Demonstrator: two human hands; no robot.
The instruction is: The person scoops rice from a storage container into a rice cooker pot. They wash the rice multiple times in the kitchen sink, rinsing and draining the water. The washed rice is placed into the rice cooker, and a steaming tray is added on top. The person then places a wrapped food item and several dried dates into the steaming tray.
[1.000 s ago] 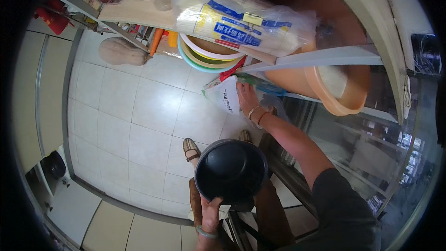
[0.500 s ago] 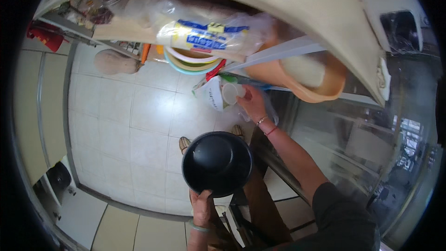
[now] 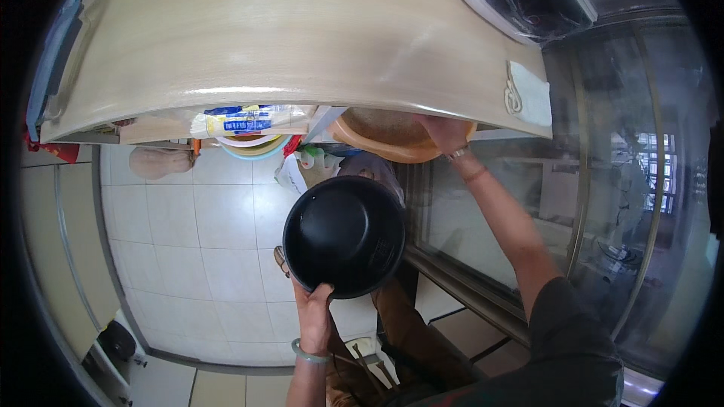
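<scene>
A deep black inner pot [image 3: 343, 237], like that of a rice cooker, is held by its near rim in my left hand [image 3: 313, 305], thumb over the edge. Its inside faces up and looks bare. My right hand [image 3: 446, 134] reaches under the edge of the wooden top, at the right side of an orange basin [image 3: 388, 152]. Its fingers are hidden there, so what they hold, if anything, does not show. Just beyond the pot stands an open white-and-green bag [image 3: 309, 168], partly covered by the pot's rim.
A pale wooden top [image 3: 302, 45] spans the far side, with a folded white cloth [image 3: 530, 94] at its right. Beneath it are stacked bowls [image 3: 256, 149], a blue-and-yellow package [image 3: 241, 119] and a gourd [image 3: 160, 162] on the tiles. Glass sliding doors [image 3: 513, 211] stand at the right.
My right hand has moved from the bag up to the orange basin; the small translucent cup it held is out of sight. The view has shifted, showing more of the wooden top.
</scene>
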